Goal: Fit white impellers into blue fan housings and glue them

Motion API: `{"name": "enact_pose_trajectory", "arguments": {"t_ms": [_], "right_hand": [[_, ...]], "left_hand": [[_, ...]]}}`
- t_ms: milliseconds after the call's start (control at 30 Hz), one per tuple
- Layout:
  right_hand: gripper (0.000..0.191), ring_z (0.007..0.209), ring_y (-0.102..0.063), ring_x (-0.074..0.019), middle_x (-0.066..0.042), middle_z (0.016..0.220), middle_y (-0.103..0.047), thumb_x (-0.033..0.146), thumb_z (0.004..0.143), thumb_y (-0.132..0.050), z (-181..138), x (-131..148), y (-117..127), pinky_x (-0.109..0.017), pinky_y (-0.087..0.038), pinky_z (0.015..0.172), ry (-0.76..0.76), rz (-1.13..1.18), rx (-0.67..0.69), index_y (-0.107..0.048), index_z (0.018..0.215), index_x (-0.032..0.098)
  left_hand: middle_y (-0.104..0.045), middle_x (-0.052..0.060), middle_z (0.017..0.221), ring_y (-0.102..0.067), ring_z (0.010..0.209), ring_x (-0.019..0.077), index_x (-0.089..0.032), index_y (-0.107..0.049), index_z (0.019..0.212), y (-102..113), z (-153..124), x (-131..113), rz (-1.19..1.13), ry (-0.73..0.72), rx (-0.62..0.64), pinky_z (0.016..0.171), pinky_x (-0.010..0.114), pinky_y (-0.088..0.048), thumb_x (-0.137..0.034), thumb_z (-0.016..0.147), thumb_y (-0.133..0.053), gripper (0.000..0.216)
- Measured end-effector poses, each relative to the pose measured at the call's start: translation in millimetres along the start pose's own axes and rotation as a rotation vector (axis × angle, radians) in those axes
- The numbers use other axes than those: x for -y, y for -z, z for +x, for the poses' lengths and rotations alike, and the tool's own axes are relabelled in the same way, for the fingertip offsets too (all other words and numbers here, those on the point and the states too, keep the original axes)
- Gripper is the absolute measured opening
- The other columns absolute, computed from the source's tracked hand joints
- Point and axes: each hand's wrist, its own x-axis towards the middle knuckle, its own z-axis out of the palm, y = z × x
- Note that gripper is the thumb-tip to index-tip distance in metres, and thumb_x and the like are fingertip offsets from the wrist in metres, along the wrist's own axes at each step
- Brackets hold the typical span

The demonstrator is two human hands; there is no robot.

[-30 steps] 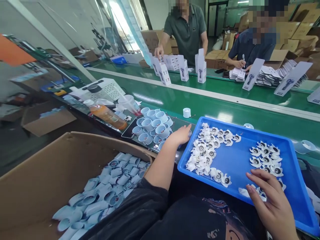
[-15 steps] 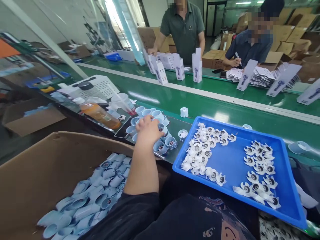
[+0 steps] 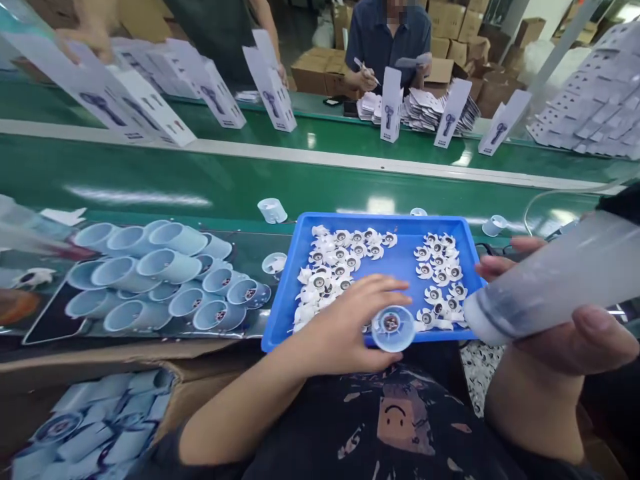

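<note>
A light-blue cup-shaped plastic housing [image 3: 393, 329] is in my left hand [image 3: 340, 327], its round opening toward me and a small motor-like part at its centre. My left fingers and thumb close round its side, over the near edge of the blue tray [image 3: 280, 293]. At the right, my right hand [image 3: 570, 347] is wrapped round a thick frosted white cylinder [image 3: 565, 277]. Its narrower white end points left, toward the housing but apart from it. White fan blades [image 3: 340, 257] with dark hubs lie in the tray in two groups.
Many similar housings [image 3: 170, 263] stand piled to the left, with more in a cardboard box [image 3: 100, 353] below. Single housings [image 3: 273, 211] stand by the green conveyor [image 3: 330, 187]. White printed boxes [image 3: 393, 107] line its far side, where two people work.
My left hand has come from the housing pile to the tray with a housing in it. My right hand and the frosted cylinder have come into view. The view has swung right.
</note>
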Motion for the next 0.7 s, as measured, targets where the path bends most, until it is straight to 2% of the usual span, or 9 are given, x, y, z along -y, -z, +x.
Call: {"name": "enact_pose_trajectory", "arguments": {"t_ms": [100, 233, 367, 500, 600, 700], "right_hand": [[0.026, 0.078, -0.066, -0.0221, -0.007, 0.103, -0.057, 0.042, 0.083, -0.059, -1, 11, -23, -0.037, -0.06, 0.063, -0.047, 0.13, 0.09, -0.058, 0.103, 0.026], [0.03, 0.068, -0.062, -0.0183, -0.002, 0.089, -0.057, 0.05, 0.077, -0.076, -2, 15, -40, -0.029, -0.056, 0.054, -0.109, 0.419, 0.123, -0.067, 0.093, 0.027], [0.029, 0.069, -0.061, -0.0181, -0.001, 0.093, -0.057, 0.053, 0.079, -0.077, -6, 15, -45, -0.03, -0.056, 0.057, -0.106, 0.452, 0.082, -0.069, 0.093, 0.03], [0.024, 0.072, -0.061, -0.0174, 0.0, 0.096, -0.055, 0.05, 0.081, -0.077, -9, 17, -45, -0.029, -0.056, 0.056, -0.096, 0.443, 0.149, -0.069, 0.097, 0.033], [0.024, 0.07, -0.061, -0.0172, 0.0, 0.094, -0.056, 0.049, 0.08, -0.078, -7, 18, -48, -0.027, -0.055, 0.054, -0.099, 0.44, 0.126, -0.07, 0.095, 0.032], [0.028, 0.069, -0.062, -0.0172, 0.0, 0.092, -0.058, 0.052, 0.077, -0.08, -4, 17, -46, -0.028, -0.057, 0.054, -0.122, 0.435, 0.105, -0.07, 0.091, 0.03]], "left_hand": [[-0.066, 0.01, 0.123, -0.06, 0.117, 0.027, -0.02, -0.053, 0.122, -23, 17, -9, -0.026, -0.05, 0.037, 0.102, 0.042, -0.045, -0.021, 0.072, -0.07, 0.053], [-0.071, 0.007, 0.099, -0.067, 0.091, 0.0247, -0.017, -0.058, 0.108, -33, 27, -16, -0.128, -0.106, -0.004, 0.082, 0.035, -0.05, -0.039, 0.068, -0.082, 0.051], [-0.069, 0.003, 0.081, -0.066, 0.077, 0.0206, -0.018, -0.06, 0.085, -34, 29, -20, -0.157, -0.146, -0.035, 0.069, 0.03, -0.047, -0.043, 0.067, -0.084, 0.039], [-0.068, 0.002, 0.077, -0.065, 0.074, 0.0193, -0.017, -0.059, 0.082, -36, 28, -22, -0.164, -0.143, -0.068, 0.066, 0.029, -0.045, -0.043, 0.065, -0.085, 0.04], [-0.068, 0.002, 0.077, -0.065, 0.075, 0.02, -0.018, -0.06, 0.081, -36, 27, -26, -0.158, -0.101, -0.054, 0.068, 0.03, -0.045, -0.042, 0.066, -0.084, 0.038], [-0.071, 0.003, 0.086, -0.067, 0.081, 0.0215, -0.019, -0.063, 0.092, -32, 26, -32, -0.228, -0.021, 0.011, 0.072, 0.03, -0.049, -0.044, 0.066, -0.084, 0.042]]}}
